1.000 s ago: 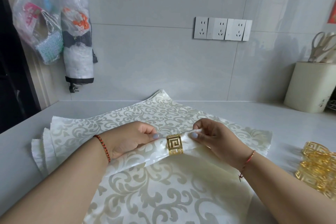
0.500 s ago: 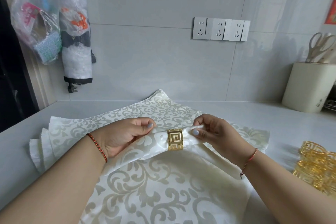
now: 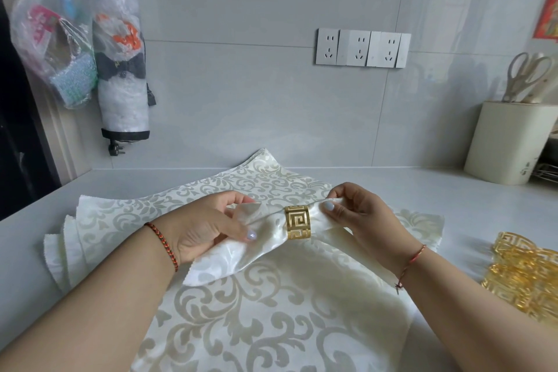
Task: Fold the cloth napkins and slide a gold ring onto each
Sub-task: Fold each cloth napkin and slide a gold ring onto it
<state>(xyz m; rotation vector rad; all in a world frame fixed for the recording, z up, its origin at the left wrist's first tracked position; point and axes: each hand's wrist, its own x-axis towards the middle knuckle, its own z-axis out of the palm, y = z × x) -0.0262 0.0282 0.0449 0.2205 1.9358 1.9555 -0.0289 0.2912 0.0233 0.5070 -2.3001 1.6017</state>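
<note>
Change: since the earlier frames the left hand (image 3: pixel 208 226) has loosened from a closed pinch beside the gold ring (image 3: pixel 297 222) and now spreads the left wing of the folded napkin (image 3: pixel 241 251), thumb low and fingers above; the ring sits about where it was.
Head view, left grip: thumb and fingers pinch the fanned cloth just left of the ring, the fabric flaring out below and toward the wrist.
Head view, right grip: the right hand (image 3: pixel 359 217) pinches the narrow gathered end just right of the ring, thumb on the near face, fingers curled behind.
Task's thing: the ringed napkin is held up between both hands, above the spread napkin (image 3: pixel 271 311) on the counter (image 3: pixel 36 235).
Stack: more napkins (image 3: pixel 65 248) lie layered under and left of the left wrist.
Step in hand: judged to be seating the ring and dressing the wings.
Doing it well: hold the right end steady so the ring stays centred, and fan the left side evenly without dragging cloth back through the band.
Spare rings (image 3: pixel 525 275): loose gold heap on the counter, right of the right forearm.
Container: cream holder (image 3: pixel 510 142) far beyond the right hand holds scissors (image 3: pixel 525 72) and other handles.
Hanging bags (image 3: pixel 90 48): on the wall, up left of the left hand, stuffed with plastic bags and packets.
</note>
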